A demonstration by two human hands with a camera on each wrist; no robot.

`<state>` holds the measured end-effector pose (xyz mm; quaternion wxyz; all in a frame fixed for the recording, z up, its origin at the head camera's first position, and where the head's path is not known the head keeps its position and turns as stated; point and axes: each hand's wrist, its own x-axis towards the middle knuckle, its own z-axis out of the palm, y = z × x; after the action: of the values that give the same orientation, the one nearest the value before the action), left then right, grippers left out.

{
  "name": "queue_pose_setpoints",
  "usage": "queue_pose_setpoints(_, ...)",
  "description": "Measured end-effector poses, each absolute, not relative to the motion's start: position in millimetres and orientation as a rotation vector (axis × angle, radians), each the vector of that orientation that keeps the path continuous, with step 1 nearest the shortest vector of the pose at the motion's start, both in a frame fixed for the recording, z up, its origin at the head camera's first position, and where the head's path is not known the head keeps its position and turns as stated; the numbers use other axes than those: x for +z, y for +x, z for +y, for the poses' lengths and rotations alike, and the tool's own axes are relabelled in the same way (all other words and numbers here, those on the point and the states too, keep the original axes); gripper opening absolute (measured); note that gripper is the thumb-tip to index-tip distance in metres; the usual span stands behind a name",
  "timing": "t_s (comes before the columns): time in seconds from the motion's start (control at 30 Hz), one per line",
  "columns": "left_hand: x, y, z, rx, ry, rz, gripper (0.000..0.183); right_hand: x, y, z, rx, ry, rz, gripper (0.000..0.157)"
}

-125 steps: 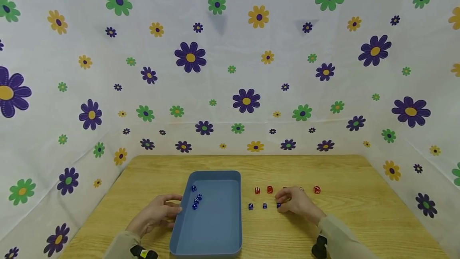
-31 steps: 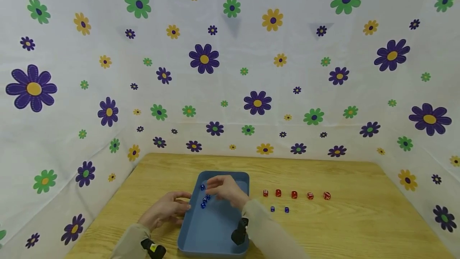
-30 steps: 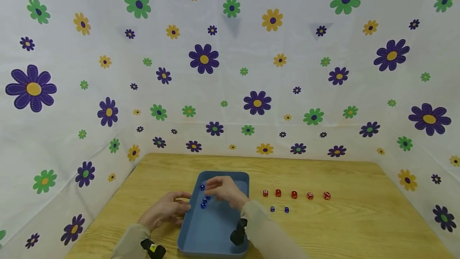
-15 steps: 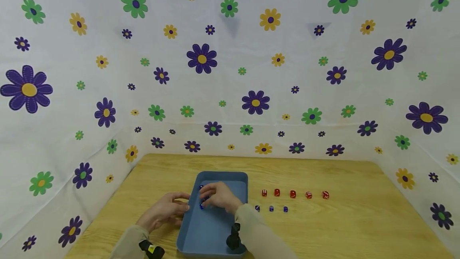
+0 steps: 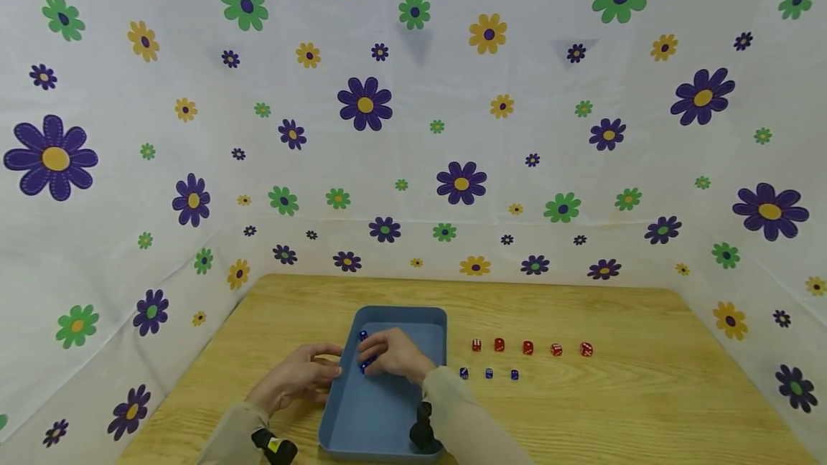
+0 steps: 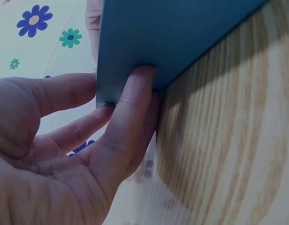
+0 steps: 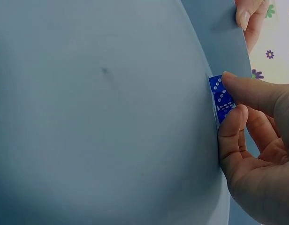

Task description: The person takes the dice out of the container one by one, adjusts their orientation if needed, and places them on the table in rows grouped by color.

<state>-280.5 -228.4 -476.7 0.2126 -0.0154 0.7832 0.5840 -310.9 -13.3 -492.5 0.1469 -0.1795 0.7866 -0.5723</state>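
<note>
Row of blue dice (image 7: 222, 96), three showing, is pinched end to end between thumb and fingertip of my right hand (image 5: 395, 356). Right fingers are curled in close, with little gap beyond the row itself. Position: inside the blue tray (image 5: 388, 422), near its left wall; whether the row touches that wall or the floor I cannot tell.

My left hand (image 5: 293, 379) is loosely spread, fingertips against the outside of the left wall of the tray; it carries nothing.

One more blue die (image 5: 363, 335) lies apart in the tray, just past my right fingers, toward the far end. In the head view my right hand partly covers the pinched row; the right wrist view shows it better. My right sleeve (image 5: 478, 422) and the black wrist device (image 5: 421, 429) block part of the tray's near right side.

Right of the tray, on the wood-grain table (image 5: 614, 415): five red dice (image 5: 528, 347) in a spaced line and, nearer me, three separate blue dice (image 5: 489, 373). A white flowered sheet (image 5: 413, 149) rises behind the table and along both sides.
</note>
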Motion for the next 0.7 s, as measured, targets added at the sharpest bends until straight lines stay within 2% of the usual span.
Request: queue_pose_setpoints(0.7,-474.6,-278.8,-227.5,1.627,-0.055,2.168,0.050,-493.7,-312.1,-12.2,-1.571,-0.567,2.339,0.033)
